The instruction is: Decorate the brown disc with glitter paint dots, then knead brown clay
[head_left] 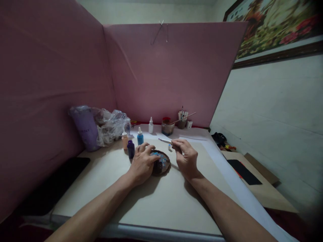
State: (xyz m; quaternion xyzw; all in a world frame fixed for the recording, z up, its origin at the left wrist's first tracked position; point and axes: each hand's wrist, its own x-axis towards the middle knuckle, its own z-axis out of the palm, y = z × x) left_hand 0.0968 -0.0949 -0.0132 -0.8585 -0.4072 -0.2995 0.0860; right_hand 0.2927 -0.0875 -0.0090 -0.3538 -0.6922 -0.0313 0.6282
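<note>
Left hand [142,163] rests on a dark round dish [161,163] with blue paint on it, fingers curled over its left edge; right hand [186,158] pinches a thin brush [165,140] just beyond the dish, tip pointing left. Behind the dish: purple bottle [130,149], blue bottle [140,136], orange bottle [124,140], white bottle [150,125], brown cup [167,127]. Crumpled plastic bag [111,126] sits at the far left against the pink partition [161,74].

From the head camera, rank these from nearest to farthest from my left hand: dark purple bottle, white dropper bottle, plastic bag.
From the left hand:
1. Dark purple bottle, just left of the fingers.
2. Plastic bag, back left by the pink wall.
3. White dropper bottle, at the table's far edge; nearly level with the bag, a close call.
</note>
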